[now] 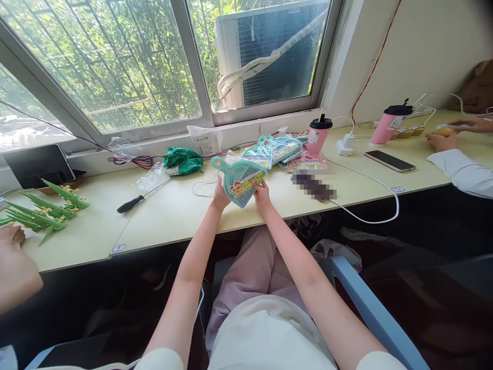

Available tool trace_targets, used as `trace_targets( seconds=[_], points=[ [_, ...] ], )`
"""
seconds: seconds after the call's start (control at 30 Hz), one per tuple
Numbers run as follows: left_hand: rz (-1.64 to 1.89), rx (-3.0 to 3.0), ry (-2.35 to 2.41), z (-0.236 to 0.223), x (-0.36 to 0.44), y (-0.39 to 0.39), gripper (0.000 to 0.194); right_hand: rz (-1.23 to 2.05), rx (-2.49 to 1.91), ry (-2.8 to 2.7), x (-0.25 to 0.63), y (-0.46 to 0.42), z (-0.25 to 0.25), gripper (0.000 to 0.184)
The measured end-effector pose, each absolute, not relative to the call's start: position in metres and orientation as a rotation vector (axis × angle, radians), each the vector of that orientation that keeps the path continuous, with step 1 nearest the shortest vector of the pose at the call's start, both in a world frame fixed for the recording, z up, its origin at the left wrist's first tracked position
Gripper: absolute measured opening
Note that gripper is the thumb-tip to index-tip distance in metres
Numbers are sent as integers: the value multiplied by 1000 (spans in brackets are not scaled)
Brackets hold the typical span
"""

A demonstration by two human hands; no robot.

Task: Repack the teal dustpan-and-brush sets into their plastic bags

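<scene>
The left hand (220, 195) and right hand (261, 198) of a seated person close their grip on opposite sides of a mint-green, fan-shaped plastic dustpan (235, 186) with a looped handle and a bright printed label, held tilted above the front part of a pale yellow worktop (173, 210). The handle points up and to the left.

Just behind it lies a pile of similar mint-green packs (287, 148) with printed labels, beside a pink cup with a black lid (319, 140). To the right are a pixelated dark object (314, 187), a dark-screened phone (390, 160) and a 2nd pink cup (388, 127), which leans. To the left sit a crumpled green plastic bag (183, 160), a black-handled screwdriver (131, 204) and a cluster of spiky green plant-like pieces (46, 208).

At the left edge, a co-worker's hand (11, 234) is near those pieces; at far right, another co-worker's hands (442, 143) extend from a white sleeve (464, 170). Beyond the metal-framed window (134, 67) stand foliage and a boxy air-conditioning unit (277, 46).
</scene>
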State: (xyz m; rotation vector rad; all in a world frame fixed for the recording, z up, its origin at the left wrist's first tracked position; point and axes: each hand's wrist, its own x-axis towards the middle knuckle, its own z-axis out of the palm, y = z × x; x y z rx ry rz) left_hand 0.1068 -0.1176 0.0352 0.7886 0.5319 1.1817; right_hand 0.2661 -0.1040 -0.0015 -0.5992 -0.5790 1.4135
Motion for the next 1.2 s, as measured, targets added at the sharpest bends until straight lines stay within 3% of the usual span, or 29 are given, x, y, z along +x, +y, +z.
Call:
trace_targets(
  seconds=[0.13,0.4,0.57,0.83,1.2],
  points=[
    [1338,887,584,33,105,-124,101,1350,-618,-525,268,-106,2,34],
    [1392,992,784,22,115,-121,89,1232,-717,-494,270,-107,3,38],
    [1410,1087,924,13,114,-116,106,1232,-736,-608,270,-107,2,44],
    [1395,1170,799,18,115,-121,109,1333,-751,-585,283,-97,3,42],
    [1363,1194,757,23,119,-126,86,1349,-766,-631,287,-82,-5,30]
  ],
)
